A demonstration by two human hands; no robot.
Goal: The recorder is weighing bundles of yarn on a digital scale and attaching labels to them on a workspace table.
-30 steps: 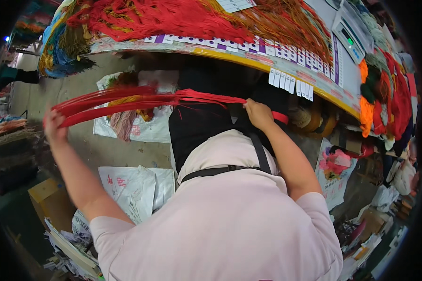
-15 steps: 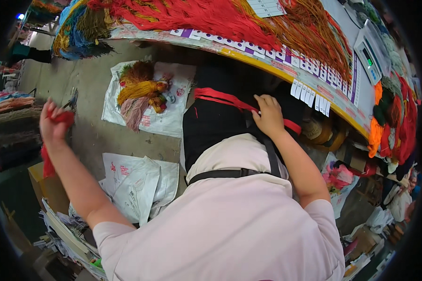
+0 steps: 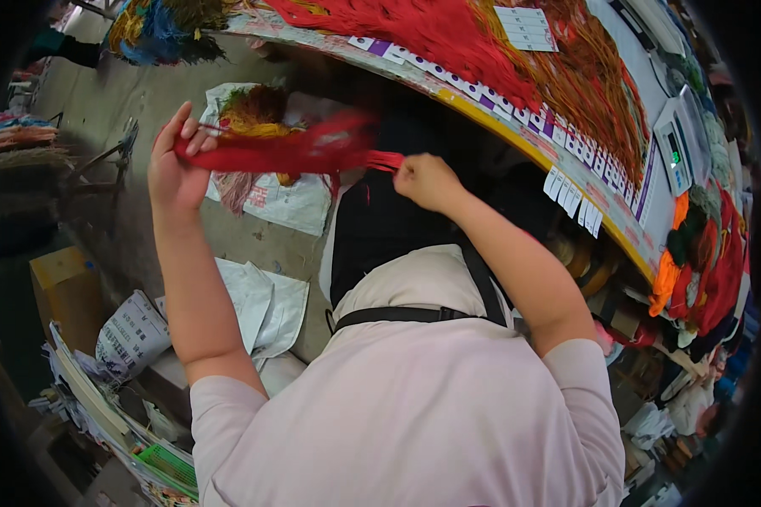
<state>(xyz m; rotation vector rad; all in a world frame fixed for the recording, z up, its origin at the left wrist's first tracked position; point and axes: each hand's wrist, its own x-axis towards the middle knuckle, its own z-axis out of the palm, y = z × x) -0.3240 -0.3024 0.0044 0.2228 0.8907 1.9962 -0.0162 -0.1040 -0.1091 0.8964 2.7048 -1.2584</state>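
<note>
A red yarn skein (image 3: 283, 150) stretches level between my two hands, above my lap and the floor. Its middle is smeared by motion. At its left end, my left hand (image 3: 180, 160) is closed on the yarn, palm turned up. The thinner right end is pinched in my right hand (image 3: 431, 182), which is curled into a fist over my dark lap cloth (image 3: 389, 241). Behind the skein, a small pile of mustard, green and pink yarn (image 3: 252, 110) is partly hidden.
A table with a yellow edge (image 3: 503, 131) runs along the front, covered by red yarn (image 3: 423, 42) and rust-brown yarn (image 3: 579, 80). A digital scale (image 3: 675, 148) stands at its right. White sacks (image 3: 275, 308) lie on the floor at left, beside a cardboard box (image 3: 63, 287).
My left hand has come in from the far left. My right hand has lifted off my lap and closed on the red skein, which now spans between both hands.
</note>
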